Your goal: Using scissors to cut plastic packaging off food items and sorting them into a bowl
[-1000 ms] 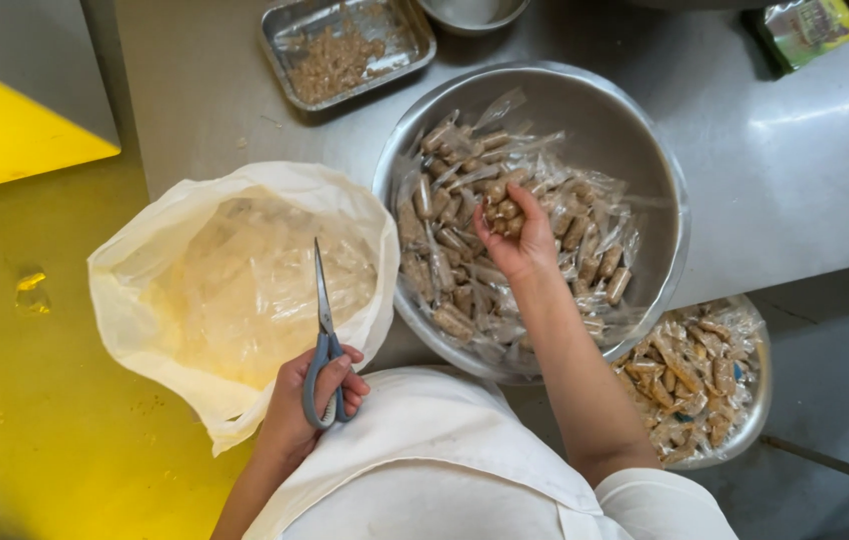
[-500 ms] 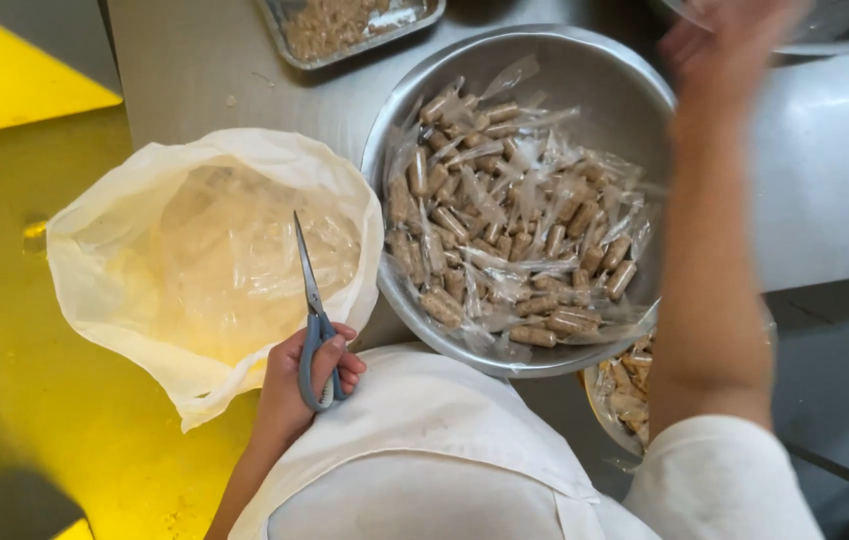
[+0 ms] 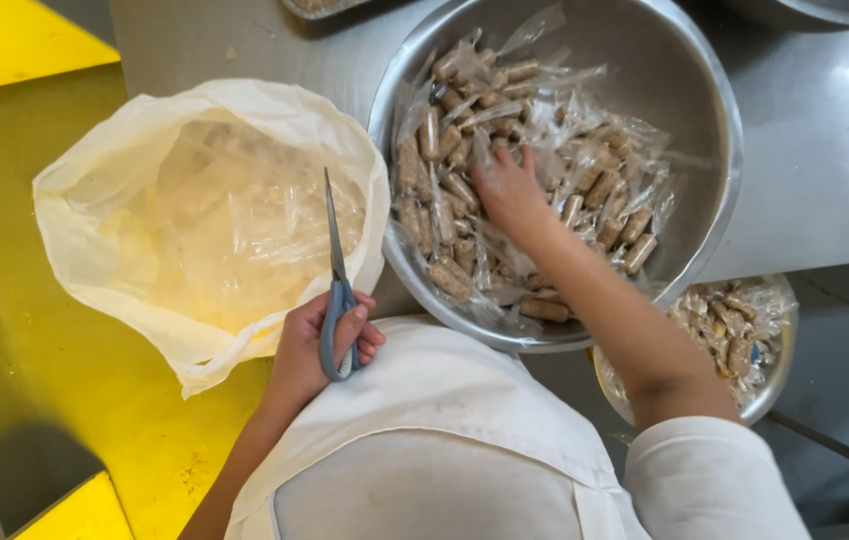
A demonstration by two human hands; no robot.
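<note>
My left hand [image 3: 322, 345] grips blue-handled scissors [image 3: 336, 290], blades closed and pointing up over the rim of a white plastic bag [image 3: 105, 150] full of clear wrappers. My right hand [image 3: 507, 187] reaches into a large steel bowl [image 3: 715, 90] and rests on a heap of brown snack sticks in clear wrappers [image 3: 455, 180]. Its fingers are curled down among the packets; whether one is pinched I cannot tell.
A smaller steel bowl [image 3: 780, 375] with unwrapped brown pieces sits lower right, under the counter edge. The steel counter [image 3: 825, 170] runs along the top right. A tray corner [image 3: 320, 8] shows at the top. The floor [image 3: 5, 60] on the left is yellow.
My right hand, raised up and to the right half a second ago, has come back down into the large bowl. The left hand still holds the scissors by the bag.
</note>
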